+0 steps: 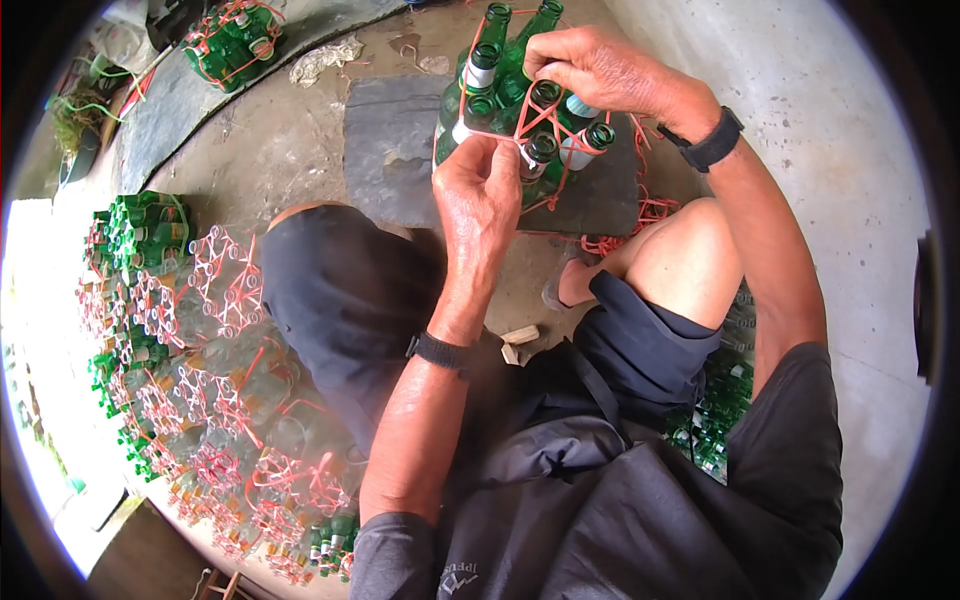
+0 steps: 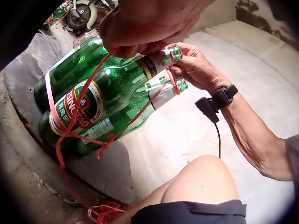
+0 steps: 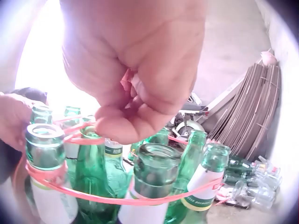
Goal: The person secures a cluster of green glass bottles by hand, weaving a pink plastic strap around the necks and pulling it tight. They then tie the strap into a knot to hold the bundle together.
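A cluster of green glass beer bottles (image 2: 79, 105) stands upright on a dark slab (image 1: 385, 140), in front of the person. Red plastic twine (image 3: 117, 200) runs round the bottles' necks, and more of it circles their bodies in the left wrist view. At the near side of the necks, my left hand (image 1: 478, 195) pinches the twine between thumb and fingers. My right hand (image 1: 625, 75) is above the far-right bottle necks, its fingers curled. A bit of red twine (image 3: 126, 80) shows within that curl in the right wrist view.
Tied bundles of clear and green bottles (image 1: 225, 280) cover the floor on the left. Another green bundle (image 1: 230, 45) stands at the upper left. Loose red twine (image 2: 105, 212) lies beside the slab. Small wood blocks (image 1: 520, 335) lie between the legs. Cardboard sheets (image 3: 247, 112) lean at the wall.
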A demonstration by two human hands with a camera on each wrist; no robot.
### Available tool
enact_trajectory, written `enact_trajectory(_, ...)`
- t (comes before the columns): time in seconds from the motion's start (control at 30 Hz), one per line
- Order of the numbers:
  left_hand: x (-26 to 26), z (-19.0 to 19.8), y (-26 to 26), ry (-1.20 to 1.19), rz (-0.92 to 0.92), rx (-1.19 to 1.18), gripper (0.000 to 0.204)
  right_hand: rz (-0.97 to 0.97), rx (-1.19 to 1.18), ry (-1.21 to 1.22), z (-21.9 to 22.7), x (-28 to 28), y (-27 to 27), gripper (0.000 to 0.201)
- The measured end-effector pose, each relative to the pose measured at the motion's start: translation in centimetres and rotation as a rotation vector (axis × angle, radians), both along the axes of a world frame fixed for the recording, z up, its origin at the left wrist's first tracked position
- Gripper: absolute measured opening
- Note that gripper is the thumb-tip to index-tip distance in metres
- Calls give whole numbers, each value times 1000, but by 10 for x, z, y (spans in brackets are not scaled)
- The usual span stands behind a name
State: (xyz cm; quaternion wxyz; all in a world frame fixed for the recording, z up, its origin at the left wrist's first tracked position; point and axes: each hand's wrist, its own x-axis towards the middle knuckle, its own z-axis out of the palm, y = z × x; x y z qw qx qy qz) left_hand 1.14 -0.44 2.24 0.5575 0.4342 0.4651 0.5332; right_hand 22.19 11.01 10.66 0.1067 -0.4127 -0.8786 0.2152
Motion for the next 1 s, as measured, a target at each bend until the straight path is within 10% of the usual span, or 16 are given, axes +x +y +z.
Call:
enact_trajectory(0.7, -22, 3, -7, 86, 73, -179, 27, -166, -313, 29, -12, 3, 1, 24)
enact_trajectory(0.9, -25, 14, -12, 101, 67, -201, 29, -5, 207, -17, -11, 0, -24, 19)
enact_trajectory(1.0, -26, 16, -12, 117, 72, -157, 28, -253, 416, 77, -1, -12, -62, 15)
